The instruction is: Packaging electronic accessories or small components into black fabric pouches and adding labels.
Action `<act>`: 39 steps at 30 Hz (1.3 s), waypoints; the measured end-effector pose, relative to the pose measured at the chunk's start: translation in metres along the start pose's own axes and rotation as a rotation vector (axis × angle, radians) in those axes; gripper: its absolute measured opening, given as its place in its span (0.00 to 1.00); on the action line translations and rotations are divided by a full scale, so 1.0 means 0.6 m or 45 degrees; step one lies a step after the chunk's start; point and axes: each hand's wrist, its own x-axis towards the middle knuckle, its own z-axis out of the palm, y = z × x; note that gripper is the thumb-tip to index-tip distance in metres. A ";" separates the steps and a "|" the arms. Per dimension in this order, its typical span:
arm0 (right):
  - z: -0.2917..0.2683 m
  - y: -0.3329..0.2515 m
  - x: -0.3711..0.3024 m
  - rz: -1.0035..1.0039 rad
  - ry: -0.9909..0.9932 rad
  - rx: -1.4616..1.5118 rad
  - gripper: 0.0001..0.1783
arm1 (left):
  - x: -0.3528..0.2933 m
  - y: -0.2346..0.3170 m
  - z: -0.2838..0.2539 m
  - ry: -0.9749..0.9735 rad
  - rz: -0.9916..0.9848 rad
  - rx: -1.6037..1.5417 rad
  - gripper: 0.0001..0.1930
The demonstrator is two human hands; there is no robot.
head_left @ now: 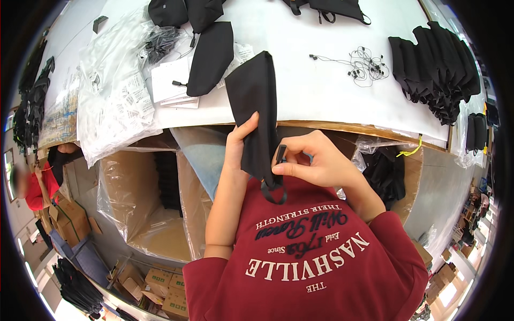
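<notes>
A flat black fabric pouch (251,88) stands upright in front of me at the table's near edge, with a small wrist loop (274,196) at its lower end. My left hand (239,143) grips its left side, thumb across the front. Beside its right edge, my right hand (316,158) pinches a small black zipper pull (280,154) between thumb and fingers. Another black pouch (212,59) lies beyond my left hand, its pull hanging over a stack of white cards (170,85).
Clear plastic bags (115,101) cover the table's left. Black tag strings (367,67) lie tangled at right, near piled black pouches (436,69). Below the table are plastic-lined cartons (142,214), the right one holding black items. A person in red (47,179) is far left.
</notes>
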 end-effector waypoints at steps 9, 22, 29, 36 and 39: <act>-0.010 0.006 0.000 -0.161 0.386 -0.365 0.13 | 0.007 0.014 -0.006 0.202 0.076 -0.079 0.11; -0.054 -0.018 0.014 -0.334 0.361 -0.384 0.30 | -0.036 0.013 -0.007 0.216 0.550 0.727 0.26; -0.113 -0.018 0.005 -0.414 0.154 -0.255 0.22 | -0.029 0.116 0.004 -0.252 0.913 1.253 0.37; -0.135 -0.035 -0.017 -0.096 0.292 -0.591 0.20 | -0.019 0.097 0.043 -0.118 1.151 1.608 0.18; -0.143 -0.032 -0.033 -0.031 0.281 -0.464 0.17 | -0.014 0.081 0.036 -0.144 1.189 1.682 0.18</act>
